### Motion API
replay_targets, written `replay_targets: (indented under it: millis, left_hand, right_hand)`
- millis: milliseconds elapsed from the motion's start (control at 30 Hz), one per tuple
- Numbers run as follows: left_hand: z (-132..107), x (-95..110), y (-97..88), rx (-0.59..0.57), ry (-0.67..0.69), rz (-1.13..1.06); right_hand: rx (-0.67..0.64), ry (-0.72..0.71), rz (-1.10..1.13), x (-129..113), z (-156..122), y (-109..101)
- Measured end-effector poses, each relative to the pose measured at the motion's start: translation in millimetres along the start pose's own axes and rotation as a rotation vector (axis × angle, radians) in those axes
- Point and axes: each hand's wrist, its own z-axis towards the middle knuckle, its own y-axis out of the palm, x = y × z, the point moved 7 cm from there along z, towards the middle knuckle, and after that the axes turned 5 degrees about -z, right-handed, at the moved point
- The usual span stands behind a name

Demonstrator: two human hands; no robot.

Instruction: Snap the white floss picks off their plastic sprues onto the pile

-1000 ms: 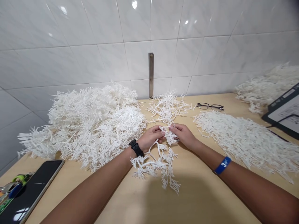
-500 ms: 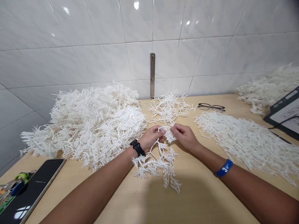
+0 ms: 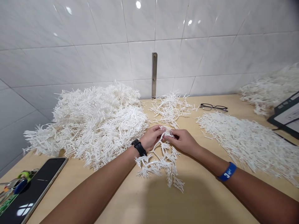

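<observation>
A white branched plastic sprig (image 3: 169, 163), with tufted, needle-like tips, hangs from my hands over the wooden table. My left hand (image 3: 153, 137), with a black watch at the wrist, is closed on its upper stem. From the other side my right hand (image 3: 181, 140), with a blue wristband on the forearm, pinches the tufted tips near the left fingertips. The fingers partly hide the top of the sprig. Just beyond the hands lies a small heap of thin, bare white stems (image 3: 171, 107).
A large pile of white sprigs (image 3: 98, 124) rises at left. Small loose white pieces (image 3: 247, 143) spread at right, below eyeglasses (image 3: 213, 107). A phone (image 3: 35, 186) and keys (image 3: 16, 186) lie at lower left. A dark-framed device (image 3: 286, 115) and another white pile (image 3: 271, 88) stand far right.
My right hand has moved slightly left, closer to my left hand, and its fingers have shifted on the tips. The hanging sprig has swung a little. The view has shifted slightly.
</observation>
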Motion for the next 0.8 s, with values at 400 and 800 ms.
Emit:
replay_targets:
  millis: [400,800]
  left_hand:
    - [1.3,-2.3,-4.5,0.039,0.045,0.099]
    - [-0.9,0.1,0.0,0.025,0.06,0.166]
  right_hand:
    - [0.035,-0.018,-0.212,-13.4,-3.1,-8.7]
    - [-0.236,-0.117,0.26,-12.3,-4.2,12.6]
